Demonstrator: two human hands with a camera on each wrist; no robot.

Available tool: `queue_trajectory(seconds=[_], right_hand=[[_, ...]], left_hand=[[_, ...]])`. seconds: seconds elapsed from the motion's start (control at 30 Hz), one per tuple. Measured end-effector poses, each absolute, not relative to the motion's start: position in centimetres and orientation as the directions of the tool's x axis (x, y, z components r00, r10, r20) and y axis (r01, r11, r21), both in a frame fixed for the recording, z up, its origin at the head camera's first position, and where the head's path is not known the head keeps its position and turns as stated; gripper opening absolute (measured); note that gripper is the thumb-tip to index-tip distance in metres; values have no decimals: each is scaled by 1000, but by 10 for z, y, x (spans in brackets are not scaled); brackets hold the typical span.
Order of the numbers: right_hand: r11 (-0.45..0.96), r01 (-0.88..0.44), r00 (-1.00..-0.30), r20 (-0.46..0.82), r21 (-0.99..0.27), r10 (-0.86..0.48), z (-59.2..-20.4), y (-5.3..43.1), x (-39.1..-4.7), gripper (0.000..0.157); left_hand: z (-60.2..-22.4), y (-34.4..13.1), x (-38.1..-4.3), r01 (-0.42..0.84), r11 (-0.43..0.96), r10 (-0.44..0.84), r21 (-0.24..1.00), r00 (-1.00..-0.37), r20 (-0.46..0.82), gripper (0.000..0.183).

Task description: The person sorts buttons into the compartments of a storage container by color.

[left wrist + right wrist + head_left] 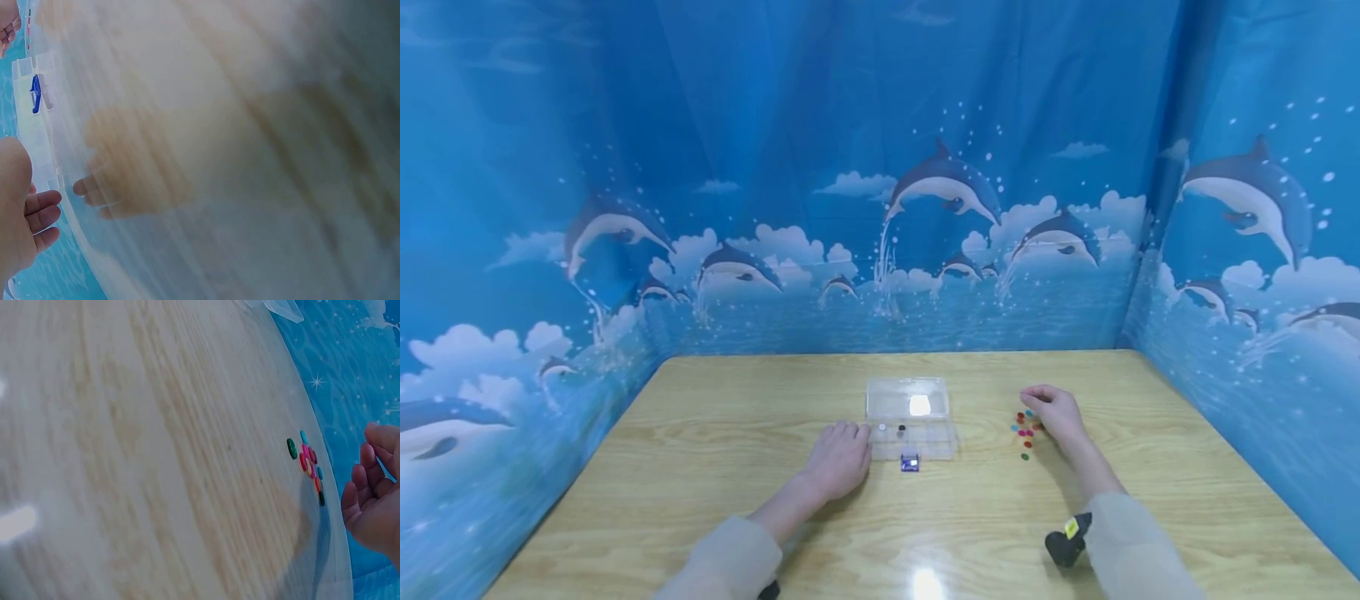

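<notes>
A clear plastic compartment box (936,448) stands on the table with its lid (891,398) tipped back and its blue latch (910,463) at the front. My left hand (841,460) holds the box by its left side, fingertips pointing down at that edge. One white button (882,427) and one black button (902,428) lie in separate compartments. To the right is a loose cluster of coloured buttons (304,461). Above its far end hovers my right hand (1054,410), thumb and forefinger brought together. I cannot tell whether a button is between them.
The wooden table (737,400) reaches back to a blue curtain (820,100) printed with dolphins, which also hangs along both sides. A dark green button (1025,457) lies at the near end of the cluster. A black wrist device (1066,546) sits at the right cuff.
</notes>
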State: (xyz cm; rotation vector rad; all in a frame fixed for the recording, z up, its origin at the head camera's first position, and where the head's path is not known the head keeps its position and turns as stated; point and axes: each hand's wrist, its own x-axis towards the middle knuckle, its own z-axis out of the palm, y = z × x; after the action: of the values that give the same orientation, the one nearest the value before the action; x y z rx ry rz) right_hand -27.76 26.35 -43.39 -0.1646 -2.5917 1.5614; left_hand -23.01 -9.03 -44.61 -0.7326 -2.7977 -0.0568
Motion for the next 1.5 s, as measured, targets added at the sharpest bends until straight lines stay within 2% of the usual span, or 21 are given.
queue_trajectory(seconds=[0.33, 0.67, 1.5], right_hand=[[511, 56, -989, 22, -858, 146, -441, 274, -279, 33], [577, 63, -995, -3, -814, 104, -444, 277, -279, 32], [679, 93, -993, -16, -728, 119, -448, 283, -286, 25]], left_hand=[[-446, -91, -231, 489, 872, 479, -31, -838, 260, 24], [-444, -90, -231, 479, 877, 471, -15, -856, 212, 28], [-447, -89, -231, 476, 878, 472, -41, -852, 224, 27]])
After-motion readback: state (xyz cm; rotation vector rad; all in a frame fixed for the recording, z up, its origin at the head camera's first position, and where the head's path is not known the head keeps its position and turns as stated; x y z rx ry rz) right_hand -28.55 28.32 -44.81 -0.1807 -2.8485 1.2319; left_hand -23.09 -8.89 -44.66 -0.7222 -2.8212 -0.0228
